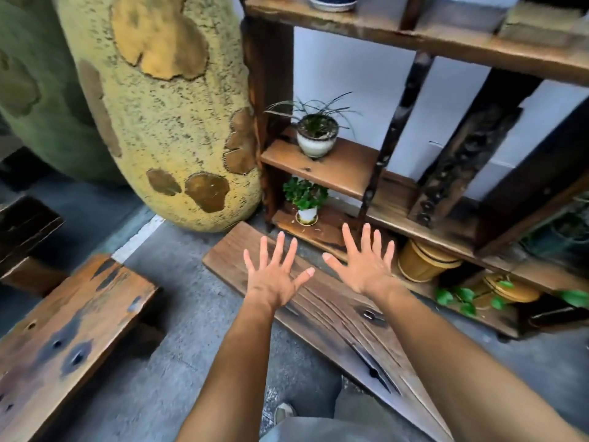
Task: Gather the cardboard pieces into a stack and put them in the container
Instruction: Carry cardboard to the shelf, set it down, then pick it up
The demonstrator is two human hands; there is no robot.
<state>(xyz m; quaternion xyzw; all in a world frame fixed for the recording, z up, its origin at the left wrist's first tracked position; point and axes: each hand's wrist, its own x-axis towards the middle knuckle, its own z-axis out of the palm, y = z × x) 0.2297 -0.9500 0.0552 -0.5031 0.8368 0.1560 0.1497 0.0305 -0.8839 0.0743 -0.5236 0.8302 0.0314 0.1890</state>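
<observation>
Both: left hand (pixel 274 275), right hand (pixel 366 262) spread, holding nothing; leafy plant in white pot (pixel 307 215).

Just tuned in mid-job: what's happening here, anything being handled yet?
Nothing is being handled. The person holds the left hand and the right hand out in front, both empty with fingers spread, above a wooden plank lying on the concrete floor beside a wooden shelf unit with potted plants. No cardboard pieces or obvious container for them show in this view, so gathering has not started.
</observation>
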